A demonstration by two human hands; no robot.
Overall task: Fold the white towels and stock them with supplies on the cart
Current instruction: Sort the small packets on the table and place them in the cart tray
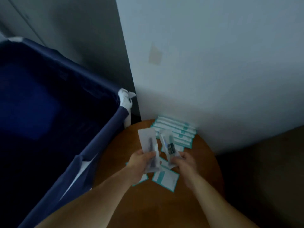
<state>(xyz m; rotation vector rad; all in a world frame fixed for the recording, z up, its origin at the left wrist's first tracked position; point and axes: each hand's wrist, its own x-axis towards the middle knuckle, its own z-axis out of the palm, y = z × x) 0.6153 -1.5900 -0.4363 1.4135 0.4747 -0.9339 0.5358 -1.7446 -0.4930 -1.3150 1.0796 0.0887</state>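
My left hand [139, 163] grips a clear plastic packet [148, 142] with a dark, slim item inside, held upright above a round wooden table [202, 162]. My right hand [185, 162] pinches a second clear packet [168, 145] with a small tube and a dark item in it. Both packets are blurred. Under my hands lie flat white sachets with teal edges [166, 178]. A row of several long white-and-teal packets [177, 130] lies at the table's far edge against the wall. No towel is plainly in view.
A large navy fabric cart bin [54, 112] fills the left side, its rim right beside the table. White cloth [125, 97] is knotted at its near corner post. A pale wall [213, 63] stands behind the table; dark floor lies to the right.
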